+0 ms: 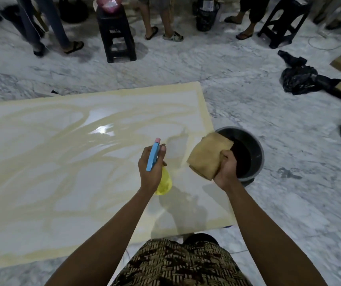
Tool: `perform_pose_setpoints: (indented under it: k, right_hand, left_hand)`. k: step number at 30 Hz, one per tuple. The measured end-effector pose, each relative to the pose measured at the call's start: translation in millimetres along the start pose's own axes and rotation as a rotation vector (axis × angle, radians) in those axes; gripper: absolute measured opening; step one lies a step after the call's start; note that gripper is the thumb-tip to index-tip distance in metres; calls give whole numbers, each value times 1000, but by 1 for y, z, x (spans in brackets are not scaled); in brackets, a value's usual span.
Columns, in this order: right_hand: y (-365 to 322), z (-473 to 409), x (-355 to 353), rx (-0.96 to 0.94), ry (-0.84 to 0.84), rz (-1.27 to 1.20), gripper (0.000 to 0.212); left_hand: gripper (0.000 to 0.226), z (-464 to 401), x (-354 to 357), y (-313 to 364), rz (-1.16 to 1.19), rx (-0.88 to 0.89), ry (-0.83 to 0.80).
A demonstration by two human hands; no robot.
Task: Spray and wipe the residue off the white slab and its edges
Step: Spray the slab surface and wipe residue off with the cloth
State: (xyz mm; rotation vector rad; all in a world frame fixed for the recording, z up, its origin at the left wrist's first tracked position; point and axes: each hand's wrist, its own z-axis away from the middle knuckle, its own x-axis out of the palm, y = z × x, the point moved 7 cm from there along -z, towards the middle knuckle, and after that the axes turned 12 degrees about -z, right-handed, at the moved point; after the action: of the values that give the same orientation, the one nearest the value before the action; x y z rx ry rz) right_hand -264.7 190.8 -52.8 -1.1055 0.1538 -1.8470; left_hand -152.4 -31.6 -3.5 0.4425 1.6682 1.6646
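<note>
A large white slab [62, 182] lies flat on the marble floor, streaked with yellowish residue in loops and along its edges. My left hand [151, 172] grips a yellow spray bottle [164, 183] with a blue trigger head and pink nozzle, held above the slab's right part with the nozzle pointing away from me. My right hand [226, 170] holds a folded tan cloth [208, 154] over the slab's right edge, beside the bucket.
A dark grey bucket [256, 147] of dark liquid stands on the floor against the slab's right edge. Black bags [301, 79] lie at the right. Black stools [117, 36] and several standing people's legs line the far side.
</note>
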Motion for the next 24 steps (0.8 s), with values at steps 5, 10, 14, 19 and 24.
perform_pose_setpoints:
  k: [5, 10, 14, 19, 24]
  right_hand:
    - [-9, -24, 29, 106, -5, 45, 56]
    - [0, -36, 58, 170, -59, 115, 43]
    - [1, -43, 86, 104, -103, 104, 48]
    - [6, -50, 108, 110, -127, 112, 61]
    - [8, -55, 123, 79, -180, 163, 65]
  left_hand:
    - [30, -18, -3, 44, 109, 36, -2]
    - [33, -31, 2, 51, 132, -15, -168]
    - [33, -38, -3, 50, 35, 3, -218]
    - [27, -49, -7, 48, -98, 52, -243]
    - [17, -65, -8, 44, -302, 27, -282]
